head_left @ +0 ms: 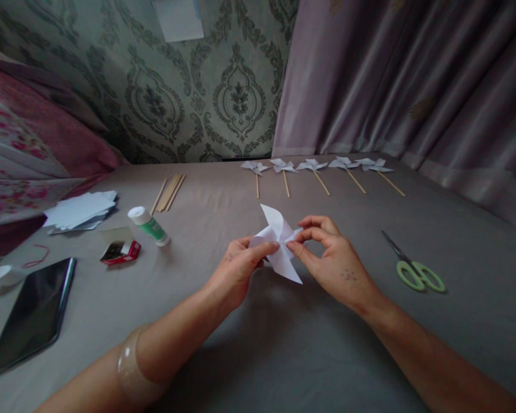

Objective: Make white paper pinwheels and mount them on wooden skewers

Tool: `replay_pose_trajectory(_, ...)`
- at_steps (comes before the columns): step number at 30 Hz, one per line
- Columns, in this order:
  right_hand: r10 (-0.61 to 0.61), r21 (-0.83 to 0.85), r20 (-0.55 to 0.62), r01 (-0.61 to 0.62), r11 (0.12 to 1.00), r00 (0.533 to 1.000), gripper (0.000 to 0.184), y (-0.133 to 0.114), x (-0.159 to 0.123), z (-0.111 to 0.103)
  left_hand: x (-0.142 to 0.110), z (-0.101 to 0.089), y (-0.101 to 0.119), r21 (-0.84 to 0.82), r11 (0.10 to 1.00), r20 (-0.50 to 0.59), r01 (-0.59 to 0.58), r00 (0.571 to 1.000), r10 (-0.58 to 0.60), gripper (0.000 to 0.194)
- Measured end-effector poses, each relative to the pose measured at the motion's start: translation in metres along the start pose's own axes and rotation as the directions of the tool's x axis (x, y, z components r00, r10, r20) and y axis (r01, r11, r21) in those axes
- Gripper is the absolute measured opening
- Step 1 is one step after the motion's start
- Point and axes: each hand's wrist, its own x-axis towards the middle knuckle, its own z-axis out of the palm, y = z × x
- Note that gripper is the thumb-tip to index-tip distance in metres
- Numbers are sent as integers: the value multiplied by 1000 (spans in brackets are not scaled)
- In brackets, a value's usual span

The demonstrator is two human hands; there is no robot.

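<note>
A white paper pinwheel [278,241] is held over the grey bed sheet [284,344], its folded blades pointing up and down. My left hand [236,272] pinches its left side with thumb and fingers. From the right, my right hand [333,258] pinches the centre, thumb and forefinger pressed together on the paper. Both hands meet at the middle of the pinwheel.
Several finished pinwheels on sticks [313,171] lie in a row at the back. Loose wooden sticks [168,192], a glue stick [149,225], a paper stack [81,211], a small red box [120,250] and a phone [32,315] lie left. Green scissors [415,269] lie right.
</note>
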Motion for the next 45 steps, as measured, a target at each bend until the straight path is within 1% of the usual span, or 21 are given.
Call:
replay_pose_trajectory(3,-19,-13,-1,19,1000,1000,12,0,0,0,0,0,-1,18,1000,-11,-24,1000,24,19)
replay_pose_trajectory(7,-32,-33,-1,32,999,999,11,1,-1,0,-2,2,0,-1,999,31,-43,999,43,17)
replay_pose_trajectory(21,-53,-51,6,53,997,999,11,1,-1,1,-6,4,2,39,999,26,-29,999,28,19)
replay_pose_trajectory(35,-75,-36,28,76,996,997,10,-4,-6,4,-6,5,-1,86,995,-27,-48,998,51,15)
replay_pose_trajectory(37,-76,-26,6,76,997,997,9,-5,-4,2,-5,5,-2,83,995,-31,-57,998,60,13)
replay_pose_trajectory(39,-20,5,-30,20,1000,999,12,-5,-1,-1,-4,4,-2,69,996,-37,-52,998,55,11)
replay_pose_trajectory(41,91,83,-23,-89,993,996,23,-4,2,-4,-3,4,-1,58,997,-35,-41,998,43,11)
replay_pose_trajectory(43,198,176,68,-207,962,978,34,-4,5,-5,-3,4,-1,56,998,-22,-26,999,27,11)
replay_pose_trajectory(45,253,234,176,-290,928,951,42,-4,5,-5,-4,4,-1,70,997,-15,-5,1000,6,10)
